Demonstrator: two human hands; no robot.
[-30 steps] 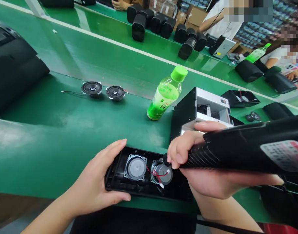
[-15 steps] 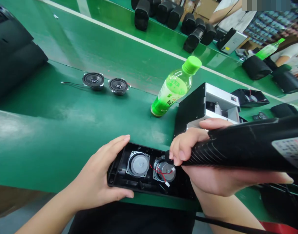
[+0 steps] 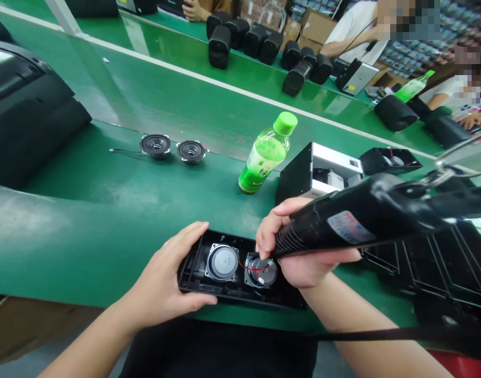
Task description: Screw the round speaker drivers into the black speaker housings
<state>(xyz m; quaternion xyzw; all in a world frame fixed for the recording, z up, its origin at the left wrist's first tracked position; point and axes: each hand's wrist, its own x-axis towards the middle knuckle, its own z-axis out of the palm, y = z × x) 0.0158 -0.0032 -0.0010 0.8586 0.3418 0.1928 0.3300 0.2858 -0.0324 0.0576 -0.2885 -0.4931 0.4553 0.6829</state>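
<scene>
My left hand (image 3: 167,275) grips the left end of a long black speaker housing (image 3: 240,300), thumb on the near side and fingers on the far side. Inside the housing sit two round speaker drivers, backs facing up: a left driver (image 3: 223,262) and a right driver (image 3: 266,274) with red and black wires and white plugs lying over it. My right hand (image 3: 291,257) is wrapped round a black electric screwdriver (image 3: 323,223) held at a slant. Its front end is over the right driver's far edge; the tip is hidden by my fingers.
Two loose speaker drivers (image 3: 190,151) lie farther back on the green bench (image 3: 106,231). A green drink bottle (image 3: 266,152) stands beside a black-and-white box (image 3: 319,168). A large black case (image 3: 31,115) is at left. Stacked black panels (image 3: 425,257) lie at right. People sit across the bench.
My view has shifted. The screwdriver's rear end has swung away and up, so its hanging hook now shows. My right hand appears farther left; my left hand keeps its hold.
</scene>
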